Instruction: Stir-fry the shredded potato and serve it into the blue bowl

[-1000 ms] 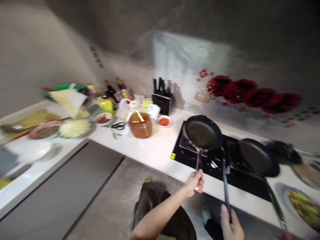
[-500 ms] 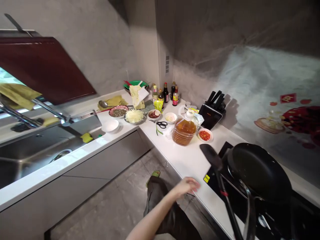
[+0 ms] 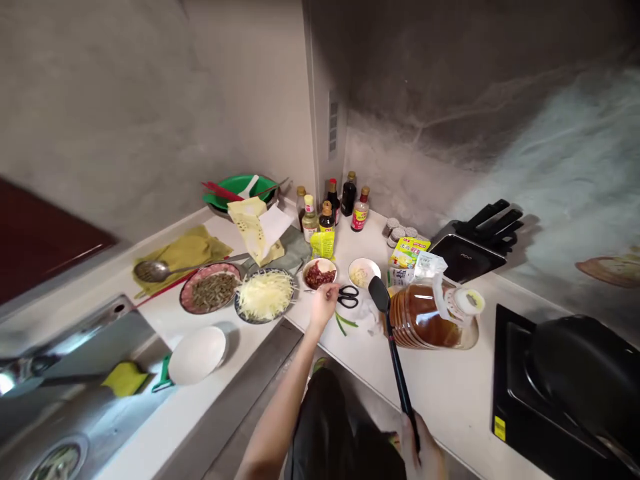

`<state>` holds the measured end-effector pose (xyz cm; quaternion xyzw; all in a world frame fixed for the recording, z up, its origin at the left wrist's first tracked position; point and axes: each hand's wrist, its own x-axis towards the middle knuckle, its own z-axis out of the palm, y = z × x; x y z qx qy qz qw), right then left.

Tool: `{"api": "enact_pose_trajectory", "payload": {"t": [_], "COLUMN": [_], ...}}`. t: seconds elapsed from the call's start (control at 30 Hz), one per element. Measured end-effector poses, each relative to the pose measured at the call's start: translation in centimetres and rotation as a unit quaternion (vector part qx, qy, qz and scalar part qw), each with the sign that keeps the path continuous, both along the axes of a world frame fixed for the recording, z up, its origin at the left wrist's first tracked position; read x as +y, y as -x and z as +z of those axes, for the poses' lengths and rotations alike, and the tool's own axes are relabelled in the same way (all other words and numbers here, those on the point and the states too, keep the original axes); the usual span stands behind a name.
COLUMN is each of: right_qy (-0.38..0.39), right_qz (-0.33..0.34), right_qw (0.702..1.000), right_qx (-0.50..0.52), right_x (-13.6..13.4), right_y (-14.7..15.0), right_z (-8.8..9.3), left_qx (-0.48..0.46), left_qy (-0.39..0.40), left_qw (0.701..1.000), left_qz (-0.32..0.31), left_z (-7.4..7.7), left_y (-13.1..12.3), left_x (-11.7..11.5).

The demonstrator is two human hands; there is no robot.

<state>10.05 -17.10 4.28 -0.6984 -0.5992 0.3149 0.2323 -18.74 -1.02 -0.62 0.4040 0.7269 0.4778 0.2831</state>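
My left hand (image 3: pixel 325 305) reaches over the counter to the near rim of a small white bowl (image 3: pixel 306 268) of dark red pieces, perhaps dried chilies. Its fingers are drawn together there; what they hold, if anything, is hidden. Black-handled scissors (image 3: pixel 349 297) and green strips (image 3: pixel 345 324) lie just right of it. In my right hand (image 3: pixel 424 453), at the bottom, is the handle of a black spatula (image 3: pixel 394 353), its blade pointing up and away, in front of a bowl of chopped pale pieces (image 3: pixel 365 268). A plate of pale shreds (image 3: pixel 265 297) stands left of my left hand.
A large oil jug (image 3: pixel 420 317) stands at the right, before a knife block (image 3: pixel 467 253). Further right is a black pan (image 3: pixel 585 373) on the stove. Sauce bottles (image 3: pixel 349 195) fill the corner. A white bowl (image 3: pixel 197 357) sits at the edge of the sink (image 3: pixel 100 427).
The view has swung left and closer to the corner. My left hand has moved from the counter's edge to the bowl of red pieces. My right hand and the spatula have come away from the pan.
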Motion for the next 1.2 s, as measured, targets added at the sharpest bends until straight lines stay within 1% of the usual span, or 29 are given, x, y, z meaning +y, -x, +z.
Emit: {"api": "enact_pose_trajectory", "payload": {"t": [0.07,0.17,0.23,0.3,0.37,0.47,0.57,0.7,0.77,0.87,1.0,1.07,1.2], "right_qy": [0.016,0.020,0.017,0.038,0.069,0.086,0.085,0.098,0.123,0.181,0.268,0.288,0.290], "right_qz": [0.015,0.032,0.040,0.051,0.062,0.069,0.069,0.064,0.058,0.036,-0.008,-0.027,-0.042], "right_qw": [1.000,0.999,0.998,0.995,0.991,0.986,0.984,0.986,0.986,0.982,0.961,0.951,0.938], "right_qx": [-0.012,-0.039,-0.054,-0.071,-0.093,-0.124,-0.140,-0.121,-0.100,-0.048,0.065,0.108,0.183], "right_x": [1.9,5.0,7.0,8.8,10.2,11.5,12.1,12.6,13.0,13.7,14.2,14.2,13.8], "right_y": [2.8,5.4,6.4,7.2,7.7,8.2,8.5,9.0,9.3,9.8,10.1,9.9,9.2], "right_z": [0.6,2.2,3.2,4.1,4.6,4.7,4.4,3.8,3.6,3.7,4.0,3.9,3.1], "left_qx": [0.045,0.104,0.137,0.166,0.191,0.224,0.246,0.261,0.264,0.265,0.264,0.264,0.266], "left_qy": [0.012,0.047,0.078,0.108,0.135,0.166,0.192,0.206,0.204,0.192,0.177,0.169,0.150], "left_qw": [0.998,0.987,0.975,0.960,0.946,0.930,0.916,0.905,0.904,0.905,0.908,0.909,0.914], "left_qz": [-0.040,-0.110,-0.157,-0.196,-0.222,-0.241,-0.251,-0.265,-0.269,-0.271,-0.274,-0.273,-0.267], "left_z": [0.8,1.6,1.7,1.5,1.0,0.0,-1.0,-1.9,-2.1,-2.4,-2.7,-2.9,-3.3], "left_y": [1.8,3.4,3.6,3.5,3.2,2.7,2.4,2.3,2.4,2.5,2.7,2.8,2.6], "left_x": [3.8,8.6,10.9,12.2,12.6,12.4,12.3,12.9,13.2,13.3,13.2,13.1,13.1]}}
